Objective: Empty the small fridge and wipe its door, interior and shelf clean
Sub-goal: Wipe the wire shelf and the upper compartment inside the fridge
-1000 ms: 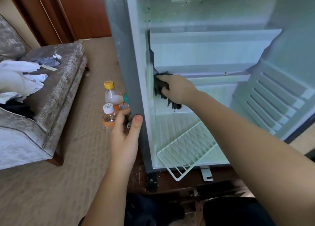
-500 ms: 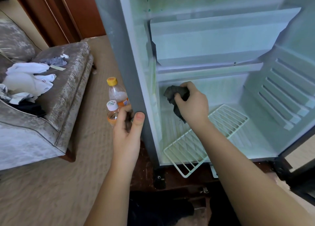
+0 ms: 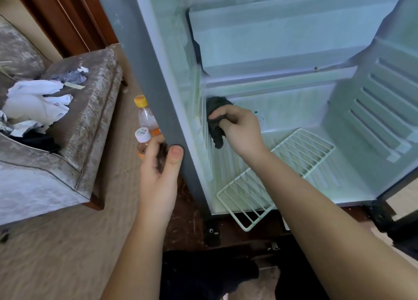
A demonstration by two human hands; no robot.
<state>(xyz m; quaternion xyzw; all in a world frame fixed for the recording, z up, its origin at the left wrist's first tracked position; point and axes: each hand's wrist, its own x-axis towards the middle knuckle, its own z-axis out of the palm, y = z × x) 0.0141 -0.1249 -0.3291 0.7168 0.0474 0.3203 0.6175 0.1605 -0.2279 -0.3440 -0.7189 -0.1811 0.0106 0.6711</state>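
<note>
Right hand [image 3: 237, 130] pinches the cloth [image 3: 216, 116] mid-frame, left hand [image 3: 160, 170] clamps the fridge [image 3: 144, 77] edge. Loose shelf [image 3: 278, 177] sticks out lower centre, so a forearm bump could probably dump it.

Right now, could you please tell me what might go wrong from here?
The wire shelf lies tilted, jutting past the front edge of the fridge under the right forearm; a sweep of the right hand with the dark cloth might knock it out. The two bottles beside the left hand could be tipped.
</note>
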